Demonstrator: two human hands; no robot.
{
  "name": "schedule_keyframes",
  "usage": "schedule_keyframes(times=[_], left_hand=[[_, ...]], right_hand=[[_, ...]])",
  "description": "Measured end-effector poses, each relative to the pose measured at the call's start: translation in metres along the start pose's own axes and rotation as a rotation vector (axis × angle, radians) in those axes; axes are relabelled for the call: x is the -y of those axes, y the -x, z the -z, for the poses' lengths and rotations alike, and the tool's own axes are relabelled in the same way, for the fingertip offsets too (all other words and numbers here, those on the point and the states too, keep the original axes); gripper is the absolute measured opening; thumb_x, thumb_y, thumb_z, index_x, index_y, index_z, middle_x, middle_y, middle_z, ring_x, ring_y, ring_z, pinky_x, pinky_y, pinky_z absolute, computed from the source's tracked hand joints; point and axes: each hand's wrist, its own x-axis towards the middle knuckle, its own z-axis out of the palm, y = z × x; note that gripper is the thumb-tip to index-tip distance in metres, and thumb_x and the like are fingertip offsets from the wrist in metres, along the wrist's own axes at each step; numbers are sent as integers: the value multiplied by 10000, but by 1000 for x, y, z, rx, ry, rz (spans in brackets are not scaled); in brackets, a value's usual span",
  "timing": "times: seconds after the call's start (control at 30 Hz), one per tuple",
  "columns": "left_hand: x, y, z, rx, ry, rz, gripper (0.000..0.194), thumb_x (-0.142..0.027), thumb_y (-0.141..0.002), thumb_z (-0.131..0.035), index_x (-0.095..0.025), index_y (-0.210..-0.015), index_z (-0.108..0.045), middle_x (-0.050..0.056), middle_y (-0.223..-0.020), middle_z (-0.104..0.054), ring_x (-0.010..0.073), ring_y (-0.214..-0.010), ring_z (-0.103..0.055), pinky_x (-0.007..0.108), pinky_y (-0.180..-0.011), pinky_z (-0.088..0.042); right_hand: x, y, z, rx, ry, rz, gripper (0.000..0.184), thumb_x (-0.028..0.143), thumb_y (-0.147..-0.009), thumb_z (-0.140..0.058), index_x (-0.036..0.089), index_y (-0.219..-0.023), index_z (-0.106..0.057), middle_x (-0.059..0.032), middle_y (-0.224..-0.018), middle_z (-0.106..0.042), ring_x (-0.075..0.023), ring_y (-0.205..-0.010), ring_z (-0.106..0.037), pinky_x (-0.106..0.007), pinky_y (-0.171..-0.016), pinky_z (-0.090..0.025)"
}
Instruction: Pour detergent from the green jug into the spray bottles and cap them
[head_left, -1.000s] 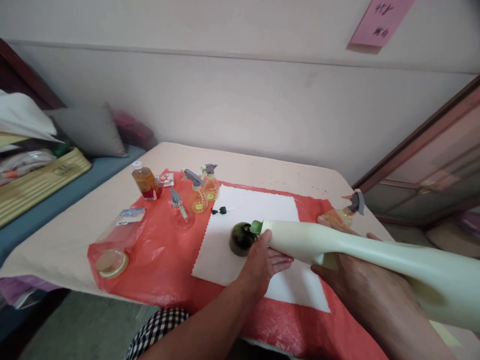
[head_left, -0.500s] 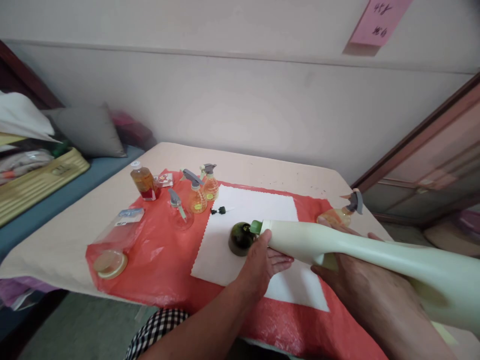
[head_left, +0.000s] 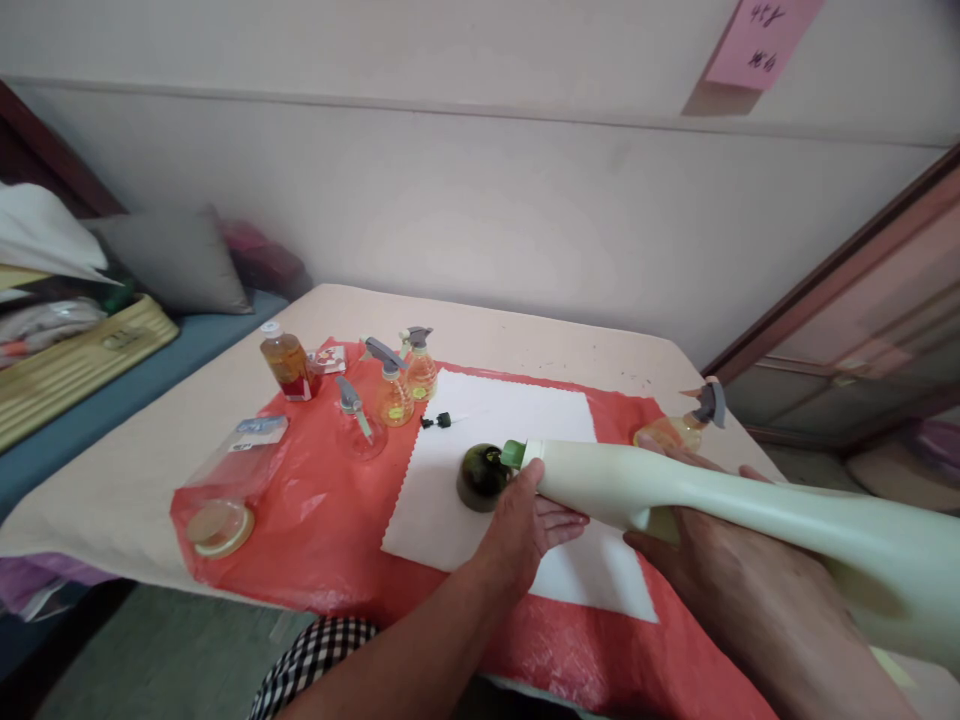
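Note:
A big cream-coloured bottle [head_left: 720, 505] lies tilted almost flat, its green spout [head_left: 513, 454] at the mouth of a small dark round bottle [head_left: 480, 476] on a white sheet [head_left: 495, 420]. My left hand [head_left: 521, 530] is under the big bottle's neck, thumb against it, fingers stretched beneath. My right hand [head_left: 720, 570] grips the big bottle's body from below, fingers wrapped round it.
A red plastic sheet [head_left: 315, 510] covers the beige table [head_left: 525, 335]. On it stand an amber bottle [head_left: 283, 362], three small spray bottles [head_left: 394, 385], a clear jar lying down [head_left: 229, 485] and a loose black nozzle [head_left: 437, 421]. Another spray bottle [head_left: 679, 425] is at the right. A bed lies left.

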Motion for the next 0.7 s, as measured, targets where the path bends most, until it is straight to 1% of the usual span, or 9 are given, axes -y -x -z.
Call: schedule_keyframes(times=[0.1,0.2,0.3,0.43,0.57,0.7], left_hand=[[1,0,1,23,14,-7,657,-505,-942,-454,41,-1307,-471,211,-846,-686,270,-758,-714,432,-908,-531],[1,1,0,21,4,-2,648,-505,-949,-437,36,-1304,-476,206,-827,-686,269,-752,-712,435,-903,-531],[0,2,-1,20,0,-3,651,-512,-951,-430,28,-1312,-474,242,-901,-691,281,-796,-716,440,-906,-532],[-1,4,-2,26,4,-6,666,-517,-947,-436,33,-1322,-463,295,-1024,-677,309,-888,-717,451,-932,-522],[-1,5,-3,29,-3,5,664,-517,-952,-424,30,-1327,-458,301,-1057,-671,320,-930,-711,460,-945,-515],[1,2,0,45,1,-1,682,-532,-940,-444,23,-1336,-454,304,-1082,-666,332,-954,-706,476,-962,-499]], right_hand=[[0,-1,2,-5,57,21,512,316,-859,-559,164,-1345,-503,-186,-1321,-615,-391,-1132,-619,-572,-1015,-437],[2,-4,4,-14,84,57,463,303,-867,-562,159,-1305,-524,-186,-1299,-621,-367,-1107,-631,-548,-1029,-429],[4,-6,5,-15,87,64,428,296,-874,-563,167,-1281,-535,-181,-1278,-630,-354,-1105,-630,-530,-1034,-428],[3,-5,6,-10,70,44,472,320,-876,-560,167,-1320,-511,-182,-1313,-612,-373,-1131,-616,-547,-1029,-428],[0,-3,3,-4,55,34,507,327,-874,-553,169,-1353,-497,-175,-1318,-607,-371,-1111,-622,-548,-1036,-429],[-2,0,0,1,30,9,551,335,-870,-558,152,-1385,-490,-192,-1386,-559,-420,-1189,-565,-578,-1018,-440]])
